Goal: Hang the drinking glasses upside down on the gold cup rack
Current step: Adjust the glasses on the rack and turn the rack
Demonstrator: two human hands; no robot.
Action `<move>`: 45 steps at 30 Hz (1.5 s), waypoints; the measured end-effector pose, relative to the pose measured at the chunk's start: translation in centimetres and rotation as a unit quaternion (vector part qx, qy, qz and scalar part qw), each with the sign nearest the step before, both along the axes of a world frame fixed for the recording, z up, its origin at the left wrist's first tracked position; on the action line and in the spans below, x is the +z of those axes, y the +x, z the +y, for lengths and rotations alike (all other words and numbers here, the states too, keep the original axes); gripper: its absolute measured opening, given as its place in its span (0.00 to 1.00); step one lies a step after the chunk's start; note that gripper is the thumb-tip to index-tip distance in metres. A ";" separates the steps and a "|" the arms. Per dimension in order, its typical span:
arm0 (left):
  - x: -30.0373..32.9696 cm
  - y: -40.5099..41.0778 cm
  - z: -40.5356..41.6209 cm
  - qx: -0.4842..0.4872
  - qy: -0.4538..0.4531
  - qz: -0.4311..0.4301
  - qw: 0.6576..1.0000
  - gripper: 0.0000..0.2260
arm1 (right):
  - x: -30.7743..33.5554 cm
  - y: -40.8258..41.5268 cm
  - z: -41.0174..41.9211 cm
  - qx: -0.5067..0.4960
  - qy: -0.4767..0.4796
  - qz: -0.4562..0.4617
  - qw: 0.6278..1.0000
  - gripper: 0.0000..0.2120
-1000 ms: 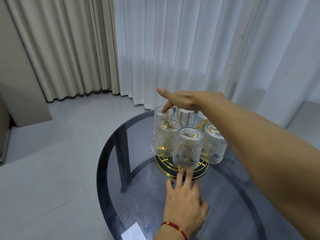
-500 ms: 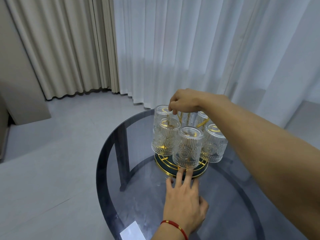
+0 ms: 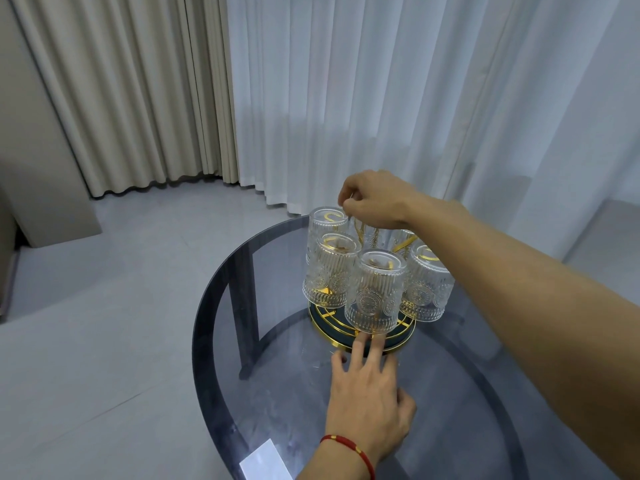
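Note:
Several ribbed clear drinking glasses hang upside down on the gold cup rack; the nearest glass [image 3: 375,292] faces me, with others to the left [image 3: 329,271] and right [image 3: 427,289]. The rack's round dark base with gold rim [image 3: 398,342] rests on the smoked glass table [image 3: 277,393]. My right hand [image 3: 375,199] is above the rack, its fingers pinched on the thin gold top handle. My left hand [image 3: 367,393] lies flat on the table, fingers spread, with two fingertips touching the base's front rim. A red bracelet circles that wrist.
A white paper slip [image 3: 265,460] lies at the table's near edge. Beige curtains [image 3: 131,91] and white sheer curtains [image 3: 381,91] hang behind the table. Grey tiled floor [image 3: 97,323] spreads to the left.
My right hand went from pointing with an extended finger over the glasses to closing its fingers on the rack's top handle. My left hand has stayed at the base.

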State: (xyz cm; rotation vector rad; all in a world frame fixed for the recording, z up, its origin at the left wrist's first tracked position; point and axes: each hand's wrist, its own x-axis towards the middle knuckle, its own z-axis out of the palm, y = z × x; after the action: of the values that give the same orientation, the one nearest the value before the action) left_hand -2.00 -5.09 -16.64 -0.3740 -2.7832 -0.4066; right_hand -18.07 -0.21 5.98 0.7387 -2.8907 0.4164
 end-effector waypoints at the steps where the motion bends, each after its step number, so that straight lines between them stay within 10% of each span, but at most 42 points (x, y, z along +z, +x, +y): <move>1: 0.0 0.1 0.0 0.000 0.001 0.000 1.000 0.20 | 0.1 0.5 0.4 -0.004 -0.031 0.036 0.999 0.12; 6: 0.2 0.1 0.0 -0.005 -0.001 -0.019 1.000 0.22 | 0.2 4.7 2.7 -0.051 -0.232 0.167 0.957 0.11; 10: 0.3 0.2 0.0 -0.003 -0.002 -0.018 1.000 0.20 | -0.7 8.2 4.3 -0.110 -0.415 0.097 0.898 0.10; 18: 0.2 0.2 0.1 -0.003 0.000 -0.022 1.000 0.20 | -3.8 9.0 -0.1 -0.103 -0.011 0.028 0.994 0.25; 45: 0.9 0.2 -0.1 -0.014 -0.016 -0.069 0.997 0.19 | -5.1 8.0 -2.6 -0.128 -0.009 0.030 0.991 0.32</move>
State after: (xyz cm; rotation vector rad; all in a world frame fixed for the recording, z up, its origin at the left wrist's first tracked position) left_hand -1.79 -5.19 -15.77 -0.4087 -2.9259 -0.4090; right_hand -10.02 -2.85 0.86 0.3626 -2.8686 0.3807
